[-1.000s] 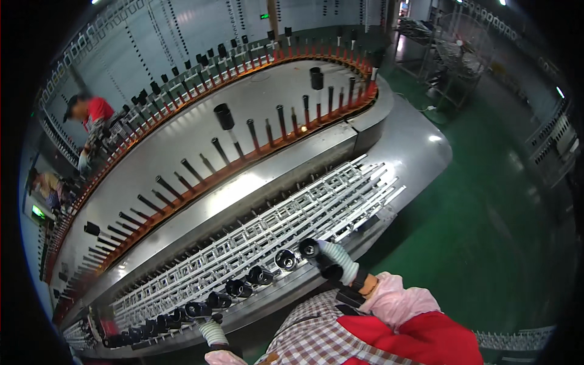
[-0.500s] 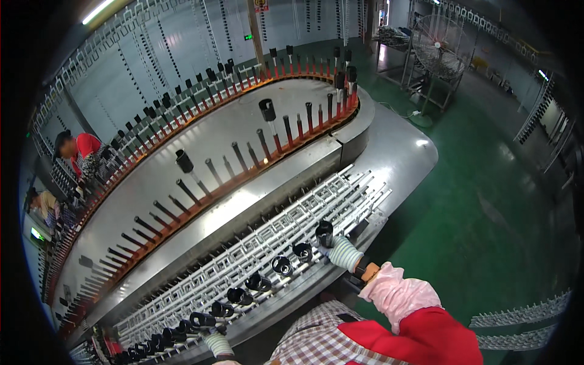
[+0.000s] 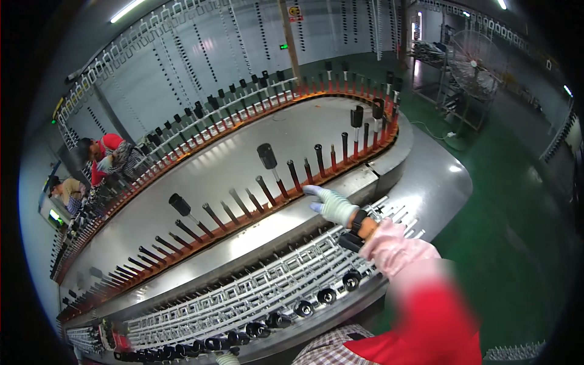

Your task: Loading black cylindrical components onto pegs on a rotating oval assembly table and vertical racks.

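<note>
My right hand (image 3: 333, 205), in a pale striped glove, reaches over the metal table with its fingers stretched out and apart. Nothing shows in it. Its fingertips are close to the dark upright rods (image 3: 307, 167) on the near run of the oval conveyor. A tall black cup-shaped part (image 3: 266, 156) stands on a thin stem there. Nearer to me, black cup-shaped parts (image 3: 304, 309) line the front of the silver metal racks (image 3: 243, 298). My left hand (image 3: 228, 358) shows only in part at the lower edge, beside these cups; its fingers are mostly hidden.
The orange-edged conveyor track (image 3: 237, 228) curves around a steel tabletop (image 3: 243, 146). Two people in work clothes, one in a red top (image 3: 111, 143), stand at the far left. A large round fan (image 3: 473, 64) stands at the back right. More racks (image 3: 514, 351) lie at lower right.
My right hand has let go of a black cup, now in the front row, and moved up and forward to the conveyor. The conveyor's rods have shifted leftward. My view has turned.
</note>
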`<state>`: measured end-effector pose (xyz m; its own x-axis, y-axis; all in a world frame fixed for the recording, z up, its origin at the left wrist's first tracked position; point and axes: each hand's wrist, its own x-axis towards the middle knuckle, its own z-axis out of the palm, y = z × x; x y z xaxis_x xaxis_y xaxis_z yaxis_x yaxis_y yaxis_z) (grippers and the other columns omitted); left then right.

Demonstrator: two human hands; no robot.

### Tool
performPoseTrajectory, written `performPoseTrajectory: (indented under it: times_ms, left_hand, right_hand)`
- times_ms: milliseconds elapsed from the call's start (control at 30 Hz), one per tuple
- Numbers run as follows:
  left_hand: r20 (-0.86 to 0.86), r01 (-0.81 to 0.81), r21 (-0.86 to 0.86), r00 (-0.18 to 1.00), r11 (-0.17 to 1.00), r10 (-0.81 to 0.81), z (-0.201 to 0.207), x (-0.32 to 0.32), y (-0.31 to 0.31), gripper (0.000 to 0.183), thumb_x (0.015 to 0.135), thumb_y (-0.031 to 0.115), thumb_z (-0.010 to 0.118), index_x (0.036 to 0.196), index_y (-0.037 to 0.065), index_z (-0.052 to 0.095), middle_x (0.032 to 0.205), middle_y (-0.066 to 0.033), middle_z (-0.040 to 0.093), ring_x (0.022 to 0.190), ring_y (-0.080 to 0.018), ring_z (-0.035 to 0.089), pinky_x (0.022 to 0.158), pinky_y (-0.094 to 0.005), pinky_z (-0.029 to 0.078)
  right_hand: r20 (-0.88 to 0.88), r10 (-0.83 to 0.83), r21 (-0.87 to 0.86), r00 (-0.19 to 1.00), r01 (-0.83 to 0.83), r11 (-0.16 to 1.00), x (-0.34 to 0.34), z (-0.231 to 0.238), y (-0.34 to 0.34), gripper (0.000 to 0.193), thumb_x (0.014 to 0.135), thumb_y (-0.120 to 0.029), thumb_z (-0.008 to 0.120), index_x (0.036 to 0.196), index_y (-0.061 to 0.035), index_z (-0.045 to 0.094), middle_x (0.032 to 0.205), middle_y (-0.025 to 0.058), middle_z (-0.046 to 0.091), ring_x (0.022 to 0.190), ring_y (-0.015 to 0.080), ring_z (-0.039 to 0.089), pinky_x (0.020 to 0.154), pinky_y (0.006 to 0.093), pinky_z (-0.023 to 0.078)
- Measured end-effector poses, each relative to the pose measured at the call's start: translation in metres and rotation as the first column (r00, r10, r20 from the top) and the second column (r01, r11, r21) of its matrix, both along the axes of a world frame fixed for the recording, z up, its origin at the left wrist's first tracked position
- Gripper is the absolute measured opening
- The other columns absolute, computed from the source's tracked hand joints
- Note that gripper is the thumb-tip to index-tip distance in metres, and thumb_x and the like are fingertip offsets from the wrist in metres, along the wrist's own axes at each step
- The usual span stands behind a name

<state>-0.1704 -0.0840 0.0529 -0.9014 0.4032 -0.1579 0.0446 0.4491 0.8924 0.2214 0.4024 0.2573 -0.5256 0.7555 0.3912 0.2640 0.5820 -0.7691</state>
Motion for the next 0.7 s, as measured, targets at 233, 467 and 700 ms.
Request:
performPoseTrajectory:
  times_ms: [233, 467, 700]
  left_hand:
    - [-0.007, 0.043, -0.110, 0.999, 0.993, -0.044, -0.006, 0.015, 0.013, 0.020, 0.082, 0.016, 0.048, 0.084, 0.004, 0.064, 0.081, -0.0164, 0.064, 0.076, -0.0304, 0.061, 0.076, -0.0429, 0.046]
    - [-0.062, 0.003, -0.122, 0.998, 0.993, -0.011, 0.012, 0.029, 0.036, 0.020, 0.083, 0.016, 0.048, 0.084, 0.005, 0.065, 0.080, -0.0155, 0.064, 0.075, -0.0287, 0.062, 0.075, -0.0424, 0.046]
    - [-0.075, -0.011, -0.109, 0.997, 0.994, 0.003, 0.011, 0.028, 0.053, 0.020, 0.083, 0.016, 0.047, 0.084, 0.006, 0.065, 0.079, -0.0145, 0.064, 0.074, -0.0270, 0.062, 0.074, -0.0419, 0.046]
  right_hand:
    - [0.067, -0.016, -0.419, 0.998, 0.043, 0.907, -0.139, 0.007, 0.063, 0.049, 0.085, -0.020, 0.058, 0.129, -0.0070, 0.041, 0.098, 0.0210, 0.059, 0.086, 0.0282, 0.059, 0.076, 0.0328, 0.047]
    - [-0.741, -0.004, -0.360, 0.672, -0.392, 0.847, -0.125, 0.089, 0.071, 0.018, 0.085, -0.007, 0.059, 0.103, -0.0063, 0.056, 0.083, 0.0018, 0.058, 0.073, 0.0114, 0.052, 0.066, 0.0255, 0.047]
    - [-0.658, -0.567, -0.409, 0.496, 0.398, 0.821, 0.080, -0.002, 0.142, 0.022, 0.090, -0.021, 0.057, 0.106, -0.0078, 0.060, 0.087, 0.0044, 0.064, 0.065, 0.0131, 0.062, 0.043, 0.0198, 0.045]
